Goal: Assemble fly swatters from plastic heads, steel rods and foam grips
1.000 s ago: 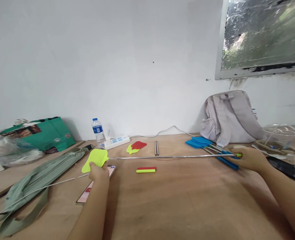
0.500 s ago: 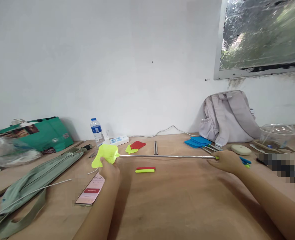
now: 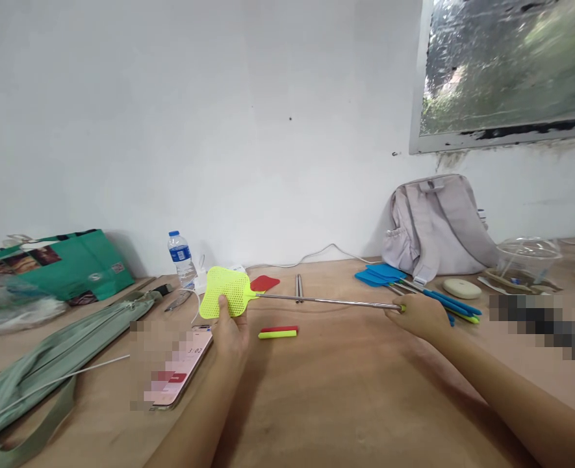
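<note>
A yellow fly swatter (image 3: pixel 226 292) with a thin telescopic metal rod is held across the table between both hands. My left hand (image 3: pixel 232 331) grips its perforated head, thumb on the front. At the other end, my right hand (image 3: pixel 421 313) is closed around the handle, which is mostly hidden by the fingers. A red swatter head (image 3: pixel 264 283) lies behind the yellow one. Two metal rods (image 3: pixel 299 288) rest side by side farther back. Nearer me lie a red handle (image 3: pixel 287 329) and a yellow handle (image 3: pixel 277 335). Blue fly swatters (image 3: pixel 382 274) are piled beyond my right hand.
A phone (image 3: pixel 184 370) lies by my left forearm. Leftward are a grey-green bag (image 3: pixel 67 351), a green bag (image 3: pixel 97 266) and a water bottle (image 3: pixel 180 260). At the back right stand a backpack (image 3: pixel 433 227), a pale round case (image 3: pixel 461 288) and a clear plastic container (image 3: pixel 528 257).
My hands have come closer together, and the rod between them looks shorter. The swatter head has moved right and slightly up. The camera view has shifted a little.
</note>
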